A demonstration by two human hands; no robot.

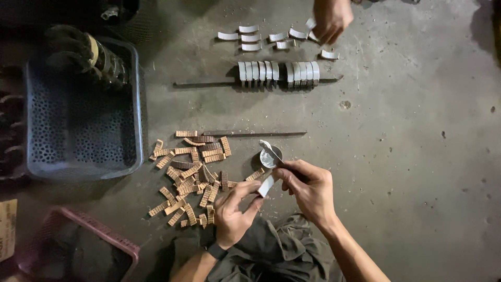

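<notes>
The floor (407, 156) is bare grey concrete, dusty and dimly lit. On it a blue perforated basket (83, 130) sits at the left, a pink basket (99, 230) below it. The left hand (235, 211) pinches a small curved grey piece (266, 186) between thumb and fingertips, the grip closed on its lower end. The right hand (308, 188) is closed around a thin stick (272, 153), whose tip rests in a small round tin (270, 156) just above the piece. A heap of brown pads (190, 175) lies just left of both hands. Farther up, grey pieces stand along a metal rod (261, 82), where another person's hand (331, 20) touches loose ones.
</notes>
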